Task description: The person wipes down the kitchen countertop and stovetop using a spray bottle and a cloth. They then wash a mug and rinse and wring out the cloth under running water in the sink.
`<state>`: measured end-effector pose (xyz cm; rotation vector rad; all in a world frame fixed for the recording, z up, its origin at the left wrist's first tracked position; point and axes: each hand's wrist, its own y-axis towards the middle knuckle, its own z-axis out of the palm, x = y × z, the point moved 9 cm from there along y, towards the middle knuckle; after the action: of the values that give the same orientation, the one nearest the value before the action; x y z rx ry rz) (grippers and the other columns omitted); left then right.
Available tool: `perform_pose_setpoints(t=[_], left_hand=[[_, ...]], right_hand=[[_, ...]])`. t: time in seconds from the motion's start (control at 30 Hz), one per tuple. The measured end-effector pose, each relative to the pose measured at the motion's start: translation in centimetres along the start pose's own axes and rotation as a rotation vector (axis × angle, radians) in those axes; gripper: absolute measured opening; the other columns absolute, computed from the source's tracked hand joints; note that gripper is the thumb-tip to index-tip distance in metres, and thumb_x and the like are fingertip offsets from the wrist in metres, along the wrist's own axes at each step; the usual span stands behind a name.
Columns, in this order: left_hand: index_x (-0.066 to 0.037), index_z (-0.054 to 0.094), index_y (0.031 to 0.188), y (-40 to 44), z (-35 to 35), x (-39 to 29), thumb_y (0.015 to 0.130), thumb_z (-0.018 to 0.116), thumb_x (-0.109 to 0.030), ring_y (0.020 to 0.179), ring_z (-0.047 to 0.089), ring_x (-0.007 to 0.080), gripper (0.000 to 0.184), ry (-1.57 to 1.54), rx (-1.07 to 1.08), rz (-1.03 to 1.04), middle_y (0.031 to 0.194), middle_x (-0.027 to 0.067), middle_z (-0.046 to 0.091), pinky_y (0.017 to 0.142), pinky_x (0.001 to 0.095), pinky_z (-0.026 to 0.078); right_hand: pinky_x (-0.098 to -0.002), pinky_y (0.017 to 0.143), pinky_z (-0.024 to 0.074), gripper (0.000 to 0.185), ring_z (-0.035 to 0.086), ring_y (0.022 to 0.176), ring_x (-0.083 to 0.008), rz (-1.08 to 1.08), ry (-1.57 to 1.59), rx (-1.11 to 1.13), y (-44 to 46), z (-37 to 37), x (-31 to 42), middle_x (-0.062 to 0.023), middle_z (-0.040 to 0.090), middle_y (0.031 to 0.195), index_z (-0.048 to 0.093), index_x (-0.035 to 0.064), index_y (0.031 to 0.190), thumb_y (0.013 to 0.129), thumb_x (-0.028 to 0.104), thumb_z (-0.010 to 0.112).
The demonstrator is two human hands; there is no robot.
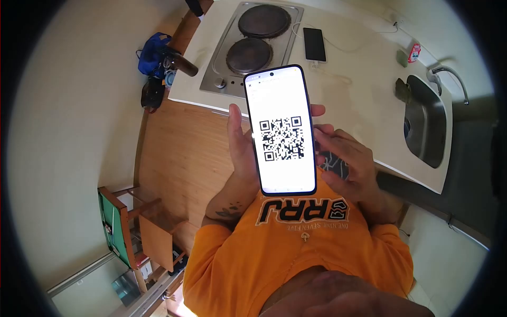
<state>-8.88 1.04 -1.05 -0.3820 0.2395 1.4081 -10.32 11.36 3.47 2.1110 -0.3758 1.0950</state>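
A smartphone with a bright white screen and a black QR code is held upright in front of my chest. My left hand is closed around it from the left, thumb along the left edge and a fingertip showing past the right edge. My right hand is beside the phone's lower right edge, fingers apart and slightly bent; whether they touch the phone's edge is hard to see. Behind the phone, part of the hands is hidden.
Ahead is a white counter with a two-plate stove, another phone on a white cable, and a sink with a faucet. To the left are a blue bag and a green-topped table.
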Motion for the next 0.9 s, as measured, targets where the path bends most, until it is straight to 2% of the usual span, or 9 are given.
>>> perform_pose_setpoints(t=[0.07,0.1,0.17,0.4,0.43,0.47,0.6,0.8,0.9], left_hand=[[-0.002,0.028,0.135,0.0,0.8,0.1,0.079,0.019,-0.076,0.108,0.051,0.0398,0.093,-0.092,0.065,-0.018,0.128,0.0264,0.041,0.079,0.0458,0.052],[-0.002,0.028,0.135,2.4,0.6,0.0,0.079,0.019,-0.076,0.108,0.051,0.0398,0.093,-0.094,0.097,-0.021,0.128,0.0264,0.041,0.079,0.0458,0.052],[-0.004,0.028,0.136,3.5,0.0,0.1,0.078,0.022,-0.076,0.108,0.049,0.0422,0.093,-0.099,0.056,-0.067,0.126,0.0242,0.041,0.071,0.0494,0.054],[-0.004,0.030,0.134,6.6,-0.3,-0.8,0.083,0.023,-0.070,0.101,0.054,0.0442,0.085,-0.046,0.116,-0.195,0.120,0.0274,0.046,0.069,0.0495,0.056],[-0.004,0.030,0.134,1.8,-0.4,-0.3,0.083,0.023,-0.070,0.101,0.054,0.0442,0.085,0.000,0.122,-0.203,0.120,0.0274,0.046,0.069,0.0495,0.056],[-0.004,0.029,0.135,1.2,-0.5,-0.4,0.083,0.026,-0.069,0.099,0.055,0.0420,0.084,0.050,0.125,-0.224,0.122,0.0277,0.044,0.070,0.0491,0.055],[-0.005,0.028,0.135,1.6,-1.0,-0.6,0.082,0.031,-0.068,0.097,0.057,0.0387,0.082,0.063,0.193,-0.317,0.124,0.0271,0.042,0.071,0.0484,0.055],[-0.005,0.029,0.135,2.7,-1.9,-0.5,0.083,0.031,-0.068,0.098,0.057,0.0382,0.082,0.103,0.185,-0.364,0.124,0.0250,0.043,0.070,0.0490,0.054],[-0.005,0.030,0.135,5.0,-3.9,-3.2,0.083,0.030,-0.067,0.098,0.057,0.0384,0.081,0.084,0.196,-0.411,0.125,0.0241,0.043,0.071,0.0485,0.054]], right_hand=[[-0.0316,0.073,0.0467,0.055,0.058,0.079,-0.0253,0.015,-0.032,0.013,0.0,0.0,0.4,-0.0133,0.063,0.090,0.049,-0.0068,0.120,0.070,0.011,0.065],[-0.0316,0.073,0.0467,0.055,0.058,0.079,-0.0253,0.005,-0.062,0.008,1.0,-1.3,-1.0,-0.0133,0.063,0.090,0.049,-0.0068,0.120,0.070,0.011,0.065],[-0.0313,0.071,0.0470,0.052,0.058,0.077,-0.0248,0.037,-0.083,-0.025,1.4,-1.6,-1.5,-0.0124,0.062,0.087,0.052,-0.0064,0.117,0.069,0.009,0.065],[-0.0304,0.067,0.0477,0.044,0.058,0.076,-0.0238,0.133,-0.178,-0.183,2.6,-2.7,-3.0,-0.0114,0.064,0.085,0.058,-0.0027,0.110,0.067,0.003,0.062],[-0.0301,0.066,0.0478,0.042,0.058,0.075,-0.0229,0.108,-0.127,-0.235,-0.4,0.2,-0.4,-0.0109,0.064,0.084,0.058,-0.0024,0.109,0.068,0.002,0.062],[-0.0299,0.066,0.0479,0.039,0.058,0.075,-0.0221,0.110,-0.087,-0.270,-0.8,0.7,-0.2,-0.0104,0.065,0.083,0.059,-0.0021,0.108,0.068,0.001,0.061],[-0.0294,0.068,0.0478,0.036,0.058,0.076,-0.0196,0.162,-0.009,-0.368,-1.2,1.2,-1.2,-0.0093,0.065,0.082,0.060,-0.0022,0.107,0.071,0.001,0.060],[-0.0284,0.074,0.0472,0.032,0.061,0.080,-0.0174,0.192,0.143,-0.438,-1.6,1.8,-3.1,-0.0099,0.066,0.082,0.060,-0.0020,0.108,0.077,0.001,0.056],[-0.0288,0.077,0.0469,0.030,0.062,0.078,-0.0172,0.265,0.214,-0.495,1.0,3.1,-5.8,-0.0109,0.066,0.082,0.059,-0.0023,0.109,0.079,0.003,0.056]])
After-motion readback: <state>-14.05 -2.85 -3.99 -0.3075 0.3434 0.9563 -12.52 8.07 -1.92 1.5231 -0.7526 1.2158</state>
